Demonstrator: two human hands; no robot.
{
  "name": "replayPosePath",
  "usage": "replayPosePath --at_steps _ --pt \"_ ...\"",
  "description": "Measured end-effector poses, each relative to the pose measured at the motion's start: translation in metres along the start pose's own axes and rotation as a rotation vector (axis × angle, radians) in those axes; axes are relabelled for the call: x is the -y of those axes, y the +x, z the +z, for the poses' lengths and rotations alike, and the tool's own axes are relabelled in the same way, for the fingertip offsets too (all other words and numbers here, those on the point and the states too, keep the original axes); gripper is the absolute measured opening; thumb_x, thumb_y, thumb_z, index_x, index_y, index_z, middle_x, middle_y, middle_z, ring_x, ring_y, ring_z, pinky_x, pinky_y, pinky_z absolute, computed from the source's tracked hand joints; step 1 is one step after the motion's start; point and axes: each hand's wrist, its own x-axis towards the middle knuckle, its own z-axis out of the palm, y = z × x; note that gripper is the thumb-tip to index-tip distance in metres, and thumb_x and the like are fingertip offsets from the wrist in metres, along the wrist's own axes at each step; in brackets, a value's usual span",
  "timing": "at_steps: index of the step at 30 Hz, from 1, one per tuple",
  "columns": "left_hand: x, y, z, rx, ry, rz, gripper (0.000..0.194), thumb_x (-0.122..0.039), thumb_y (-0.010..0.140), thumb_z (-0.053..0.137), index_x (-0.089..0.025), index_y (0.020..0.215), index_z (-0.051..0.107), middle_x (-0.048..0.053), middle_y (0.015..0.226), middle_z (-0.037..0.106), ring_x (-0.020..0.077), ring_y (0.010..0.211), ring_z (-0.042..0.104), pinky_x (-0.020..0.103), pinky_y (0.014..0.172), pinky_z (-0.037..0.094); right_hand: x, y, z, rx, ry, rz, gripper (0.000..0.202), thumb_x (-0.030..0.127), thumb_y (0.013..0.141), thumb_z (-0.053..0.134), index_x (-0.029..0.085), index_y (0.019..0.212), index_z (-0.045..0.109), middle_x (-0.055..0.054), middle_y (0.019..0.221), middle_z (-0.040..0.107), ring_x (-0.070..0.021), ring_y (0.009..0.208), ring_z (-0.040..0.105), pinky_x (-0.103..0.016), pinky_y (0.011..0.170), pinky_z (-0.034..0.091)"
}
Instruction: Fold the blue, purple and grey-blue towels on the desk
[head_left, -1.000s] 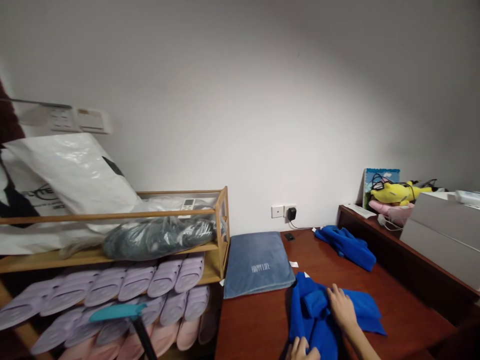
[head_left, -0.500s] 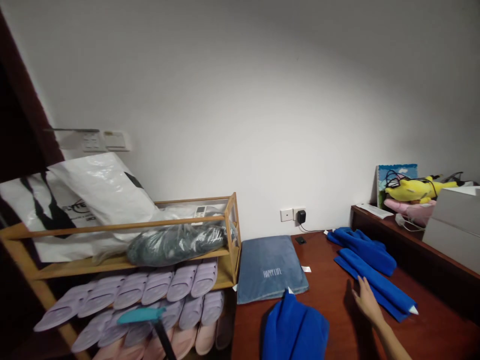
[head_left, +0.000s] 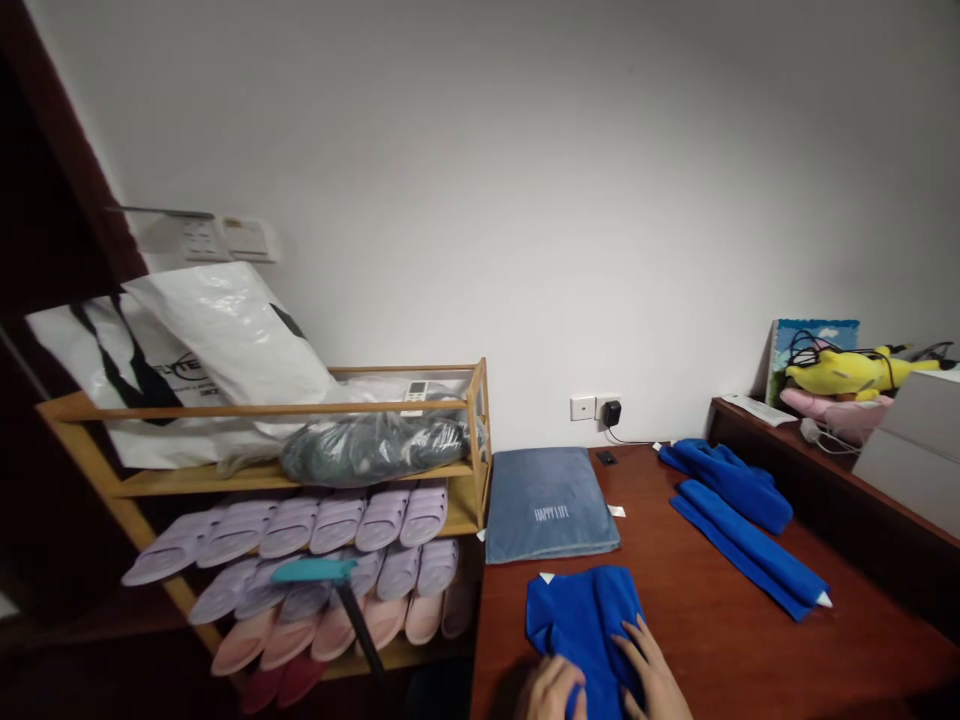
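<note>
A blue cloth (head_left: 589, 610) lies at the near edge of the reddish-brown table (head_left: 705, 640). At its lower left, my left hand (head_left: 553, 688) has its fingers curled on the fabric, seemingly gripping it. Over its right side my right hand (head_left: 651, 675) rests with fingers spread. Two more blue cloths lie farther right: a long folded one (head_left: 750, 548) and a bunched one (head_left: 727, 482) behind it. A grey-blue folded cloth (head_left: 551, 505) lettered "HAPPY LIFE" sits flat at the table's back left.
Left of the table stands a wooden rack (head_left: 480, 440) with bags and several slippers (head_left: 330, 520). A blue-green tool head (head_left: 313, 570) is in front of it. A raised shelf (head_left: 712, 408) at right holds a yellow plush toy (head_left: 847, 373) and white boxes (head_left: 911, 430).
My right hand has moved left from beside the long folded cloth onto the near cloth. My left hand has come into view. The near cloth now lies flatter, and the view has shifted.
</note>
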Motion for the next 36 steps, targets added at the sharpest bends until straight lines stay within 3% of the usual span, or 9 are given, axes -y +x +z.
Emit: replayPosePath --at_steps 3,6,10,17,23,26,29,33,36 --pt "0.006 0.0 -0.016 -0.042 0.072 0.005 0.045 -0.02 0.081 0.047 -0.028 0.125 0.054 0.004 0.138 0.05 0.0281 0.127 0.042 0.046 0.106 0.035 0.018 0.003 -0.005 -0.076 0.021 0.006 0.062 0.013 0.068 0.042 0.016 0.129 0.052 -0.007 0.145 0.038 -0.0231 0.139 0.018 -0.039 0.113 0.023" --pt "0.016 -0.009 -0.02 0.04 0.102 0.012 0.058 -0.021 0.08 0.046 -0.024 0.137 0.041 0.006 0.15 0.029 0.0294 0.137 0.025 0.053 0.11 0.024 0.036 0.009 0.0 -0.107 0.048 -0.003 0.062 0.01 0.067 0.04 0.02 0.126 0.053 -0.003 0.144 0.04 -0.0198 0.139 0.019 -0.038 0.113 0.025" --pt "0.032 -0.034 -0.023 0.07 0.106 -0.053 0.054 -0.018 0.077 0.046 -0.025 0.131 0.048 0.006 0.145 0.04 0.0267 0.135 0.031 0.051 0.11 0.024 0.049 0.017 0.009 -0.134 0.077 -0.029 0.059 0.008 0.068 0.038 0.019 0.123 0.056 -0.005 0.142 0.042 -0.0197 0.139 0.019 -0.038 0.113 0.026" --pt "0.044 -0.058 -0.058 -0.214 0.168 0.031 0.037 -0.004 0.081 0.036 -0.027 0.097 0.062 0.005 0.122 0.058 0.022 0.123 0.046 0.044 0.099 0.037 0.063 0.026 0.023 -0.211 0.067 -0.006 0.052 0.012 0.072 0.039 0.016 0.12 0.057 -0.009 0.139 0.046 -0.0215 0.136 0.029 -0.038 0.11 0.031" --pt "0.067 -0.08 -0.083 -0.282 0.15 -0.034 0.027 -0.008 0.082 0.04 -0.026 0.083 0.06 0.005 0.124 0.056 0.0245 0.124 0.044 0.047 0.096 0.035 0.071 0.017 0.014 -0.162 -0.12 0.022 0.046 0.046 0.089 0.034 0.026 0.125 0.054 -0.005 0.142 0.043 -0.0256 0.137 0.025 -0.047 0.105 0.032" --pt "0.077 -0.096 -0.082 -0.259 0.108 -0.129 0.027 -0.008 0.078 0.04 -0.026 0.08 0.06 0.002 0.13 0.053 0.0248 0.125 0.043 0.05 0.098 0.033 0.065 0.012 0.007 -0.172 -0.119 0.053 0.05 0.053 0.089 0.031 0.029 0.13 0.048 -0.004 0.148 0.034 -0.0254 0.137 0.025 -0.05 0.105 0.028" --pt "0.083 -0.099 -0.073 -0.251 -0.013 -0.184 0.033 -0.009 0.076 0.039 -0.028 0.092 0.06 0.002 0.132 0.053 0.023 0.123 0.046 0.048 0.099 0.035 0.056 0.011 -0.003 -0.204 -0.062 0.288 0.054 0.054 0.086 0.033 0.021 0.125 0.049 -0.014 0.136 0.047 -0.0296 0.126 0.042 -0.048 0.098 0.036" --pt "0.09 -0.075 -0.056 -0.347 -0.172 -0.324 0.04 -0.03 0.084 0.037 -0.022 0.121 0.051 0.01 0.129 0.056 0.0234 0.12 0.051 0.039 0.098 0.041 0.055 0.016 -0.007 -0.088 0.023 0.4 0.047 0.062 0.079 0.042 0.02 0.094 0.059 -0.011 0.094 0.068 -0.0278 0.09 0.064 -0.039 0.077 0.047" --pt "0.094 -0.052 -0.043 -0.295 -0.163 -0.532 0.051 -0.045 0.083 0.043 -0.014 0.124 0.048 0.014 0.126 0.057 0.0252 0.118 0.053 0.034 0.094 0.043 0.065 0.022 0.002 -0.065 0.042 0.39 0.038 0.052 0.068 0.06 0.019 0.087 0.058 -0.013 0.091 0.068 -0.0291 0.087 0.064 -0.037 0.073 0.047"
